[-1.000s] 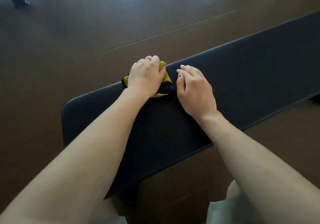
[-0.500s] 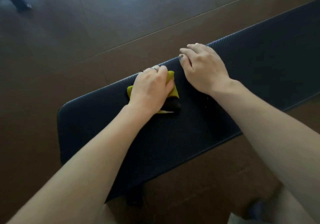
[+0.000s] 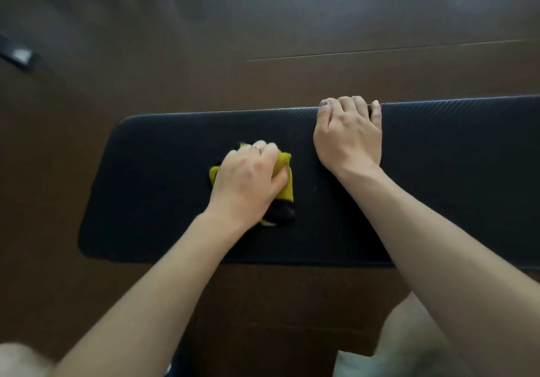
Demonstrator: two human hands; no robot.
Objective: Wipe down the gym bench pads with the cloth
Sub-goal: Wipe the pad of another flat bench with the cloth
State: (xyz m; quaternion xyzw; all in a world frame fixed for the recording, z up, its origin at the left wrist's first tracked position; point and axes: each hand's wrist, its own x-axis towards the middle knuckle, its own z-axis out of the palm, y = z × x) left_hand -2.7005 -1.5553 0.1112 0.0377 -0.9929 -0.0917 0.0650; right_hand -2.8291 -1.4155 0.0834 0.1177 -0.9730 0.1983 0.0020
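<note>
The bench pad (image 3: 438, 186) runs off the right edge, the left hand (image 3: 248, 184) covers most of the cloth (image 3: 285, 178), and the right hand's fingertips (image 3: 350, 100) curl out of sight.

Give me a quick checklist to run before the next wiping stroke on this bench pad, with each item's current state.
1. Cloth under a firm grip: ok, the left hand has fingers curled over it.
2. Cloth in contact with the pad: ok, it lies on the top surface.
3. Pad braced: ok, the right hand rests on it, fingers hooked over the far edge.
4. Stroke path free: ok toward the pad's rounded end; the right hand blocks the other way.
5. Pad already clean or wet: cannot tell, the dark surface shows no marks.
6. Cloth clean side down: cannot tell, its underside is hidden.
</note>
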